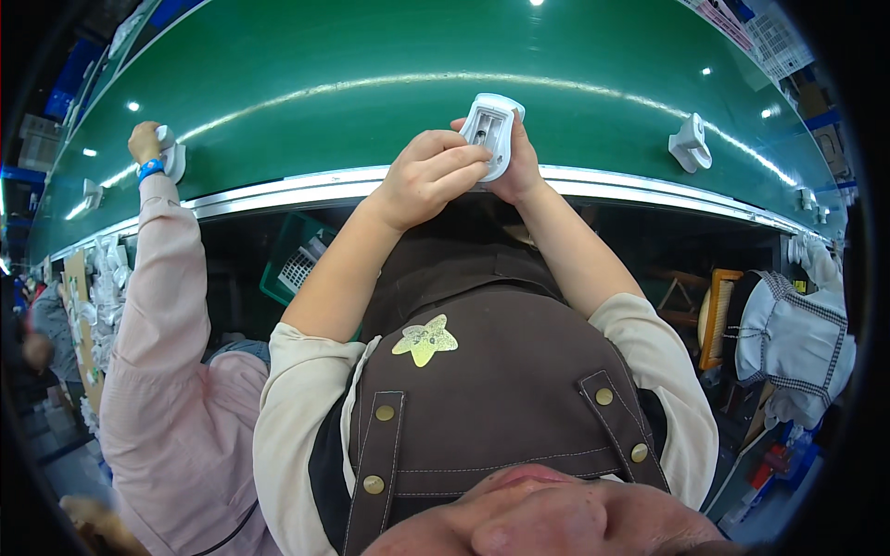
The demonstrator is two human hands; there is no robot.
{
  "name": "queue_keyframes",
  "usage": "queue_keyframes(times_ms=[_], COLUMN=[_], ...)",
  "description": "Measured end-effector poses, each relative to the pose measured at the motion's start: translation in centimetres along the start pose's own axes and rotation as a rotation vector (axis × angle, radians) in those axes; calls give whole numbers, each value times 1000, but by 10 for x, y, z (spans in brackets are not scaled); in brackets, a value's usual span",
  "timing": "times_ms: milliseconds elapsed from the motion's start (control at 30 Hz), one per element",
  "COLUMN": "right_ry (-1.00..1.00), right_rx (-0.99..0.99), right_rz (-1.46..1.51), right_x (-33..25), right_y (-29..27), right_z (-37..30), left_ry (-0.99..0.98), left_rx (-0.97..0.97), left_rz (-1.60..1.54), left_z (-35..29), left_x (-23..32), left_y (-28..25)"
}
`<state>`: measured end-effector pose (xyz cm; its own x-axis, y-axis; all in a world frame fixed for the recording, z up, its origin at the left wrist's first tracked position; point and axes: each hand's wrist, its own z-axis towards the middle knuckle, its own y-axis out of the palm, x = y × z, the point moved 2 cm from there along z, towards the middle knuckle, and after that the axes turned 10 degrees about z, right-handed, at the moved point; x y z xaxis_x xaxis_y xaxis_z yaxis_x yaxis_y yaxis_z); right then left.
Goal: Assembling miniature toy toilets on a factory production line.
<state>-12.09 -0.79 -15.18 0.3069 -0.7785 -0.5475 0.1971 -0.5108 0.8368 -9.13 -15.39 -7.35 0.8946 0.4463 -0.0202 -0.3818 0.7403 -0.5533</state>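
A small white plastic device (491,134) is held up over the near edge of the green work surface, an oblong battery compartment facing me. Wrapped around its right side and back is my right hand (522,167), fingers closed on it. My left hand (431,176) comes in from the left with its fingers curled and pressed together, the tips against the compartment's lower left part. Its thumb is hidden, and so is anything small beneath those fingertips. A small metallic part shows inside the compartment.
Another white device (690,144) stands on the green conveyor belt (593,46) to the right. At left, a co-worker's hand (145,142) grips a similar white piece (172,156). A metal rail (612,182) edges the belt. Below it sits a green crate (283,255); a cloth-covered chair (793,338) stands right.
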Motion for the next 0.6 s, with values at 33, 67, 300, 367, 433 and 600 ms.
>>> queue_keyframes(times_ms=[33, 67, 300, 367, 433, 600], right_ry=[3, 8, 5, -6, -9, 9], right_rx=[1, 0, -42, -44, -41, -116], right_rz=[5, 10, 3, -23, -8, 33], right_x=[0, 2, 5, 7, 8, 10], right_y=[-1, -1, -1, -1, -2, -12], right_z=[1, 2, 4, 3, 4, 7], left_ry=[-18, -38, -233, -360, -502, -853], left_rx=[-18, -37, -75, 7, 24, -31], left_rz=[-21, -39, -171, -253, -269, -267], left_z=[-1, -1, -12, -12, -15, -16], left_x=[0, -1, -3, -2, 3, 3], left_y=[1, 0, 8, 11, 13, 15])
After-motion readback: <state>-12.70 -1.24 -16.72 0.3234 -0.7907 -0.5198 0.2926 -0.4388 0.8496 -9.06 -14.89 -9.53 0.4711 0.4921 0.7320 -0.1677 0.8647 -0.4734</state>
